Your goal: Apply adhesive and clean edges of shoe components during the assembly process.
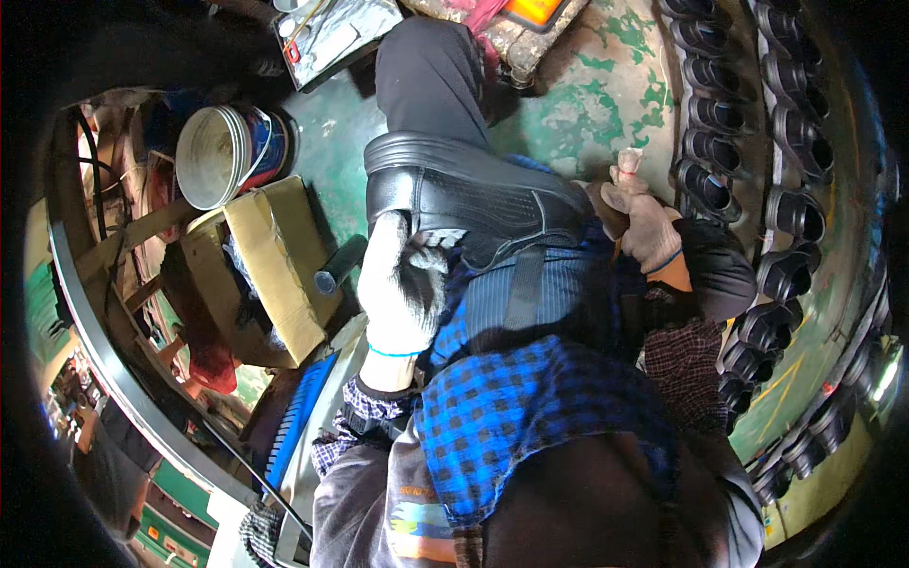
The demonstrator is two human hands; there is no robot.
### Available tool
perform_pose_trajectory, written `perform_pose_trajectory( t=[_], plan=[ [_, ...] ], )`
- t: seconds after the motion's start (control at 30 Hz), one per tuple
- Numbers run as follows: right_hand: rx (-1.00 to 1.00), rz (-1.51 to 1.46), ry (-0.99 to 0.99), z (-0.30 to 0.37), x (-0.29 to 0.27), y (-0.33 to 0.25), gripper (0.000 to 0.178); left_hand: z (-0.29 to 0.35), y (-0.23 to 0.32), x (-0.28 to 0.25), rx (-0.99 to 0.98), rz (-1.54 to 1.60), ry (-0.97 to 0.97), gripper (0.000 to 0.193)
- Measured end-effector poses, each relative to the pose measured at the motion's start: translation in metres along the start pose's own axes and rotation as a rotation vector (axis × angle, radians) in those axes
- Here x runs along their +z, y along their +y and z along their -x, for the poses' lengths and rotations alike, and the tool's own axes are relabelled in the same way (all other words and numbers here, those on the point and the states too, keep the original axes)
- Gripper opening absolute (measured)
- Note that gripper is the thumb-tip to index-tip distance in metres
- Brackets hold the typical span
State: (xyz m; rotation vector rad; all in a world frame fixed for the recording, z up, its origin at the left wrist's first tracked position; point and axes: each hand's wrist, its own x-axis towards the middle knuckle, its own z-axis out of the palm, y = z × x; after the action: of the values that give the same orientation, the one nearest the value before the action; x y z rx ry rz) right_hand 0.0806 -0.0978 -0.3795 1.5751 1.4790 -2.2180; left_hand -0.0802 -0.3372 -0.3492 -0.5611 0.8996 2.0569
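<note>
Rows of black shoes (pixel 717 114) stand beyond the right hand (pixel 647 227), on its outer side. Nearer the person's body than either hand, a blue and black checked cloth (pixel 530 398) covers the lap. To the left of the left hand (pixel 402 289) sits an open carton (pixel 289 270), and farther out past it a bucket (pixel 210 156) lies tipped with its mouth showing.

The black shoe (pixel 473 194) lies on its side between the 2 gloved hands, heel toward the left and toe toward the right, its sole edge on the side away from the body. The left hand is closed in a loose grip at the heel end, fingers bent and bunched against the upper; whether any fingertip goes inside the opening cannot be told. The right hand is folded beside the toe end with 1 pale tip (pixel 628 170) standing up; what it pinches, if anything, is hidden.

To handle it well, the left hand should steady the heel without denting the upper, letting the lap bear the weight. The right hand would do best with light, even contact around the toe, 1 small area at a time, keeping the glove's loose fabric from dragging across the smooth black surface
</note>
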Motion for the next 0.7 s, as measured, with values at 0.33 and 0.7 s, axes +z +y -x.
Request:
perform_pose_trajectory(
  t=[0.33, 0.7],
  plan=[
    [-0.023, 0.035, -0.098, -0.006, -0.013, 0.013, 0.039, 0.008, -0.001, 0.006, 0.051, -0.051, 0.023, 0.021],
    [-0.129, 0.289, -0.183, -0.007, -0.022, 0.015, 0.040, 0.053, 0.041, 0.026, 0.484, -1.226, -0.019, 0.019]
  ],
)
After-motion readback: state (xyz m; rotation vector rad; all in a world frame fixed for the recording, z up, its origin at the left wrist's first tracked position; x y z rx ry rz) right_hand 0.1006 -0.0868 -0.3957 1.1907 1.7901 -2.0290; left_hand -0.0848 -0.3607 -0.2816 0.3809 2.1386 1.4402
